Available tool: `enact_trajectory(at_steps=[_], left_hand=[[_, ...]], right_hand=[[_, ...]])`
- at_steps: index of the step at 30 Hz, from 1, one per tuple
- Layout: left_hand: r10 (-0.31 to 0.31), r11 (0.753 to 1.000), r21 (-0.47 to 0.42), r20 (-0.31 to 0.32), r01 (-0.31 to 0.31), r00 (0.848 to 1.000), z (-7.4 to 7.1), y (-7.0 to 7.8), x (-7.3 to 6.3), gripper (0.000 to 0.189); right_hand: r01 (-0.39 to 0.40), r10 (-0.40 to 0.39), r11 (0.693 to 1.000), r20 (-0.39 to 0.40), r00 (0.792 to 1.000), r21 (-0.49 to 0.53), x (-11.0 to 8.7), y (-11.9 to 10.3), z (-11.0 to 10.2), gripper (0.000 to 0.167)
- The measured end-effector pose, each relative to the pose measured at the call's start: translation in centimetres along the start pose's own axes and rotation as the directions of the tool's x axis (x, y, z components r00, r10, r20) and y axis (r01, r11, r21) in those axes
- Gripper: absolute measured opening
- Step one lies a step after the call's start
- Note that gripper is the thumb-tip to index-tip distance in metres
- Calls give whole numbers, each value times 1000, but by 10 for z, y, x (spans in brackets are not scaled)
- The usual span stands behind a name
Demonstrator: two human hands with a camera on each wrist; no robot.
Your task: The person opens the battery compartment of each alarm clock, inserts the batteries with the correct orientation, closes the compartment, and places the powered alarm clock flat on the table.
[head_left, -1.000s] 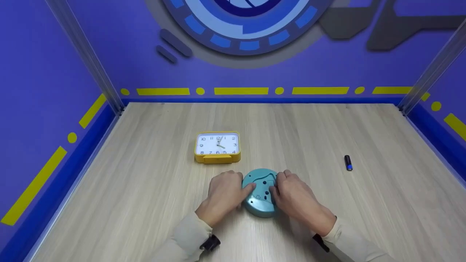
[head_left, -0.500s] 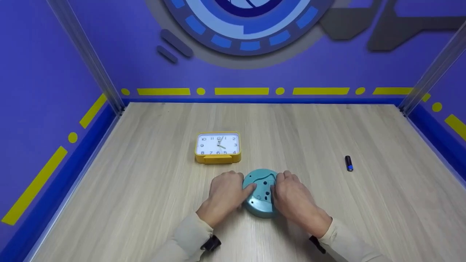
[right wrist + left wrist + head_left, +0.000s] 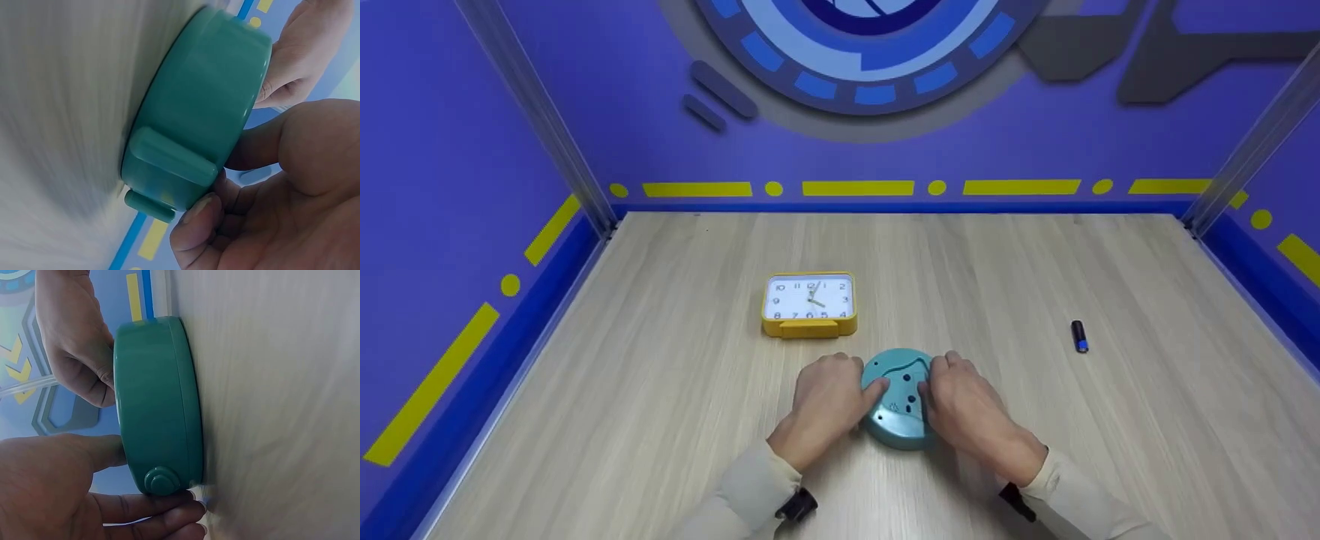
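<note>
A round teal clock point(image 3: 898, 431) lies face down on the table, its back with small knobs and holes turned up. My left hand point(image 3: 829, 397) grips its left side, thumb on the back. In the left wrist view, the fingers of the left hand point(image 3: 50, 484) reach down the rim beside a round button point(image 3: 162, 481). On the opposite side my right hand point(image 3: 971, 405) holds the edge, thumb over the back. The right wrist view has that right hand point(image 3: 281, 214) with curled fingers at the rim, close to two protruding teal bars point(image 3: 171, 157). The hand covers the back's right part.
Behind the left hand, a yellow rectangular clock point(image 3: 809, 300) lies face up. Far to the right is a black and blue battery point(image 3: 1079, 337). Blue panels point(image 3: 870, 161) with yellow marks wall in the wooden table point(image 3: 660, 360) at the back and sides.
Both hands keep hold of the teal clock, which stays in place. The right hand and wrist have shifted very slightly left; the yellow clock and battery lie as before.
</note>
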State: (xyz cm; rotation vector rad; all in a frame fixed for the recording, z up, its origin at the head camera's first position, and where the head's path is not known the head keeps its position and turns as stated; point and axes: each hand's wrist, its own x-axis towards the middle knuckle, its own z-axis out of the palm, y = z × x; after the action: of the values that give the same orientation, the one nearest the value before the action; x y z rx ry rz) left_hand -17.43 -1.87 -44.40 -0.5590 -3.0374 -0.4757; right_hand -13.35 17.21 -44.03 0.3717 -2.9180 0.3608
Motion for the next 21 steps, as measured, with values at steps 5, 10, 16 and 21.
enact_trajectory(at_steps=[5, 10, 16, 21], left_hand=[[-4, 1000, -1, 1, 4, 1000, 0, 0, 0, 44], [-4, 1000, -5, 2, 4, 1000, 0, 0, 0, 43], [4, 1000, 15, 3, -4, 1000, 0, 0, 0, 44], [4, 1000, 20, 9, -4, 1000, -1, 0, -1, 44]], right_hand=[[6, -6, 1000, 8, 1000, 10, 0, 1, 0, 19], [4, -4, 1000, 20, 1000, 25, 0, 2, -1, 19], [0, -2, 999, 32, 999, 47, 0, 3, 0, 18], [2, -5, 997, 39, 999, 74, 0, 4, -1, 17]])
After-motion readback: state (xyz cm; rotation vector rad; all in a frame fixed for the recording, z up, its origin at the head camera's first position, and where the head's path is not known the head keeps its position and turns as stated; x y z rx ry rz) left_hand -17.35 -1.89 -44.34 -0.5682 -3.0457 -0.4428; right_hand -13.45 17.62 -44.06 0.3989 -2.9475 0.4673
